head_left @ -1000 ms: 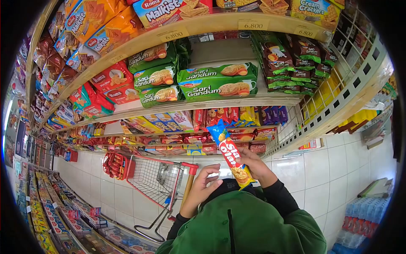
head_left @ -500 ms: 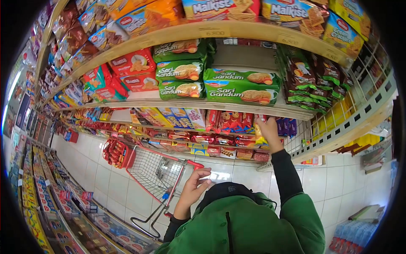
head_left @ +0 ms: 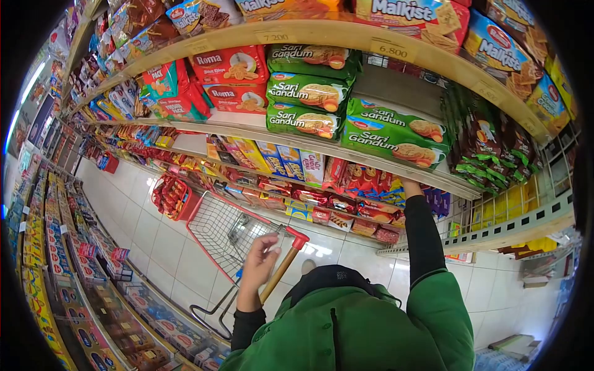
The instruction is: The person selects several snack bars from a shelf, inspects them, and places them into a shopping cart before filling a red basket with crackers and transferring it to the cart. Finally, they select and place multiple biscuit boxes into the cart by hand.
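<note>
My right hand [head_left: 411, 187] reaches into the shelf below the green Sari Gandum biscuit packs [head_left: 396, 140]. Its fingers are hidden under the shelf edge, so any held packet is out of sight. Red snack packets [head_left: 359, 178] hang or stand left of that hand, and purple packets [head_left: 441, 201] are on its right. Beside the red corner of the shopping cart [head_left: 224, 224] handle is my left hand [head_left: 258, 264], its fingers loosely curved and apart, with nothing in it.
A red basket [head_left: 176, 199] full of red packets stands on the tiled floor beyond the cart. Above runs a shelf edge [head_left: 334, 34] with price labels and Malkist crackers [head_left: 411, 21]. A white wire rack [head_left: 520, 213] bounds the right; boxed goods [head_left: 80, 266] line the left.
My right hand, earlier visible with a yellow-and-red packet, has gone deeper under the shelf. My left hand has shifted left and down. The view has moved closer to the shelves.
</note>
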### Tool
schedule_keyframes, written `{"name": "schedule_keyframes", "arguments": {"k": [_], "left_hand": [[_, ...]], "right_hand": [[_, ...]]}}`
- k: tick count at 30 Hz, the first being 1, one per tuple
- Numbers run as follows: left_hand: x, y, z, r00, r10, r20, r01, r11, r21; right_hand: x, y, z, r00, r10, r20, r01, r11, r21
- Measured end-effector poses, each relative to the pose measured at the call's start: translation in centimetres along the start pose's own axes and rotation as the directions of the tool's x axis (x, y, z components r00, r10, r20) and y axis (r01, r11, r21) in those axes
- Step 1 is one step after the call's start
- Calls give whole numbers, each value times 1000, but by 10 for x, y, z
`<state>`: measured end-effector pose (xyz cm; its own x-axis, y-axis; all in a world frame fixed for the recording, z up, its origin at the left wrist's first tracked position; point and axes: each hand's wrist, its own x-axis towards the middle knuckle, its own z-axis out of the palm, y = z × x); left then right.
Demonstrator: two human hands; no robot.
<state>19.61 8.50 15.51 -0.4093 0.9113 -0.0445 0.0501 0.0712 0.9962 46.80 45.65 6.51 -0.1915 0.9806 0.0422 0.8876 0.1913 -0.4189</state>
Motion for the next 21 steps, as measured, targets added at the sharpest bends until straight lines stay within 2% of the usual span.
{"name": "schedule_keyframes", "arguments": {"k": [3, 6, 7, 10, 13, 14, 15, 16, 18, 19, 20, 21], "left_hand": [[12, -14, -33, 991, 97, -97, -87, 991, 102], [22, -3, -62, 966, 47, -254, -16, 993, 120], [27, -12, -81, 941, 82, -327, -31, 987, 158], [38, -37, -137, 806, 176, -565, 10, 951, 310], [38, -57, -181, 645, 59, -762, 211, 944, 252], [38, -74, -195, 590, 22, -807, 267, 938, 220], [36, -97, -208, 535, -16, -845, 318, 930, 184], [30, -138, -226, 522, -64, -851, 371, 915, 158], [14, -220, -254, 499, -158, -852, 470, 875, 113], [7, -221, -240, 455, -326, -829, 408, 903, -132], [2, -220, -226, 388, -418, -821, 332, 895, -299], [-4, -222, -218, 332, -509, -794, 241, 859, -451]], "right_hand": [[4, 5, -6, 1000, -7, 5, 7, 1000, -21], [8, 9, -5, 1000, -24, -10, 23, 997, -80], [10, 10, -4, 999, -33, -12, 31, 994, -105], [10, 14, -1, 995, -97, -26, 89, 970, -226], [-9, 18, -8, 973, -220, -70, 173, 896, -410], [-22, 17, -11, 966, -233, -113, 177, 912, -370], [-52, -7, -24, 983, -49, -178, 71, 990, 120], [-81, -30, -36, 962, 137, -236, 31, 806, 591], [-108, 4, -14, 893, 213, -397, 141, 705, 695], [-127, 11, -11, 875, 256, -411, 49, 798, 601], [-147, 18, -8, 852, 295, -433, -50, 868, 493], [-167, 30, 1, 867, 329, -373, -160, 894, 418]]}}
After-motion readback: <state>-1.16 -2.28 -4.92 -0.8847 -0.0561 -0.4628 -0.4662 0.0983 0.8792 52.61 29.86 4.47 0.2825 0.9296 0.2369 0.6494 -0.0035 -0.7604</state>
